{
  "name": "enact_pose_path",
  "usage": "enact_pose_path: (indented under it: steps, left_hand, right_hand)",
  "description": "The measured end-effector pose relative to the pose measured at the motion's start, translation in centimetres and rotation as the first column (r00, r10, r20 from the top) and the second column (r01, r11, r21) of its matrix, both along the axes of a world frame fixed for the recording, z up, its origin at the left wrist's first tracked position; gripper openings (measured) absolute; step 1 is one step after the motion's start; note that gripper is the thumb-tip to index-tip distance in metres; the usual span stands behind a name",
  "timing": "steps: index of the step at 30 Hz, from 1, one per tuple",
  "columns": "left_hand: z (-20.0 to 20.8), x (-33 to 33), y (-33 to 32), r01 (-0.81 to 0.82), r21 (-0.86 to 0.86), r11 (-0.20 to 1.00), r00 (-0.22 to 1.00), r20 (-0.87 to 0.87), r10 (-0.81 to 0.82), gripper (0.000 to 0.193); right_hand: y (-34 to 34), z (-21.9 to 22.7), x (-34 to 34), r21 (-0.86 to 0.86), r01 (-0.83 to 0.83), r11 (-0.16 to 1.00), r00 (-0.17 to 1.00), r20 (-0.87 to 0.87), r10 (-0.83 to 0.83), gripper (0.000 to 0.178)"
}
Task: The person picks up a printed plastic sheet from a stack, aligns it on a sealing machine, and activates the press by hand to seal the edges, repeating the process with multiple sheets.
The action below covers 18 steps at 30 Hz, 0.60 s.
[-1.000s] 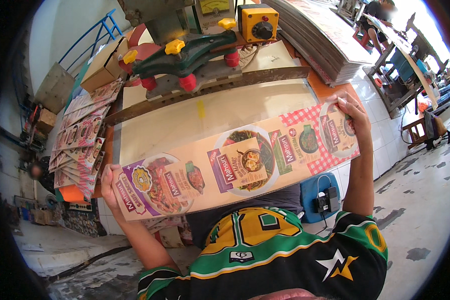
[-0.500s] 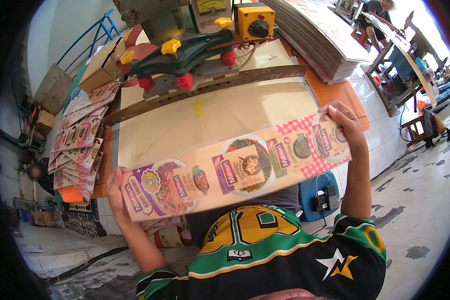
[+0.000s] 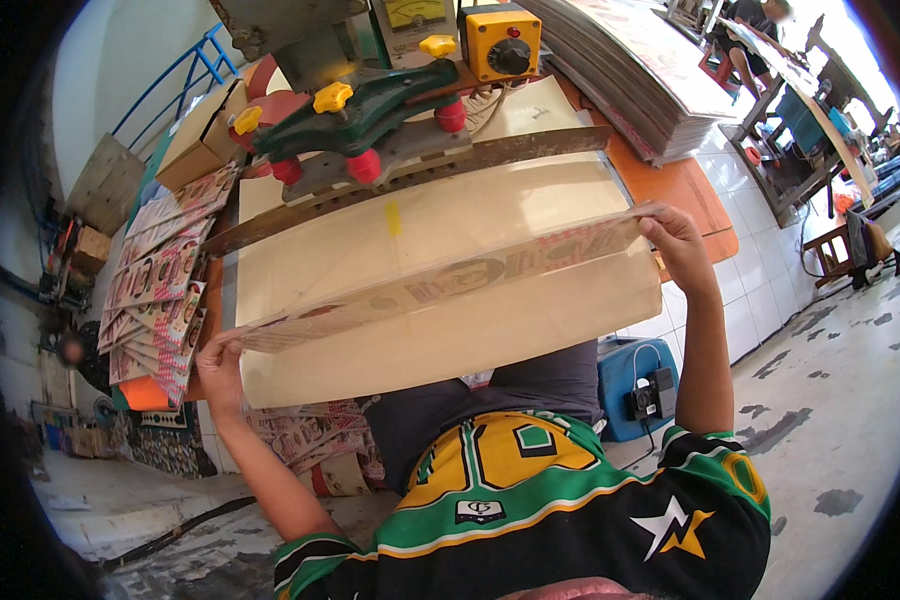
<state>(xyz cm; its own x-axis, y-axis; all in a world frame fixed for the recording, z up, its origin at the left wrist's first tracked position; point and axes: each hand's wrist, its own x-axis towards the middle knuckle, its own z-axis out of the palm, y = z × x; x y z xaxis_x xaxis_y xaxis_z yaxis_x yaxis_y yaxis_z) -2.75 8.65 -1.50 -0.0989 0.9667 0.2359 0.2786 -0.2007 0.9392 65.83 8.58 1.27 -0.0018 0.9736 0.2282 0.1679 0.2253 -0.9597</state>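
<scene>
Between my two hands stretches a long printed plastic sheet [image 3: 460, 275] with food pictures, tilted so its printed face looks narrow. My left hand [image 3: 220, 365] pinches its left end, and my right hand [image 3: 678, 245] grips the right end. The sheet is above the cream-coloured bed [image 3: 450, 345] of a press machine; whether it touches the bed I cannot tell. Beyond it, a long metal bar [image 3: 530, 148] crosses the bed under a dark green bracket [image 3: 370, 110] with yellow knobs and red spacers.
At the left lie piled printed packs [image 3: 160, 265] beside an open cardboard box [image 3: 202, 135]. A yellow control box [image 3: 503, 45] with a black dial stands on the machine. Tall stacked sheets [image 3: 635, 90] fill the back right. A blue container [image 3: 625, 375] holds a plugged-in adapter [image 3: 653, 395].
The printed sheet has tipped from facing me to nearly edge-on and moved away over the bed. My left hand has shifted slightly left, and my right hand slightly left and down.
</scene>
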Motion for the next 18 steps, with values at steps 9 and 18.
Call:
enact_pose_path:
  steps: [9,18]
  left_hand:
    - [-1.1,3.0,0.1,0.013,-0.164,0.986,1.0,0.008,-0.012,0.038]
    - [-0.5,5.9,5.5,-0.173,-0.019,0.985,0.866,-0.479,0.143,0.037]
  right_hand:
    - [0.9,-2.7,-0.3,-0.116,0.132,0.984,0.963,0.249,-0.1,0.033]
    - [4.8,-2.5,-5.0,0.161,0.335,0.928,0.633,0.691,-0.348,0.032]
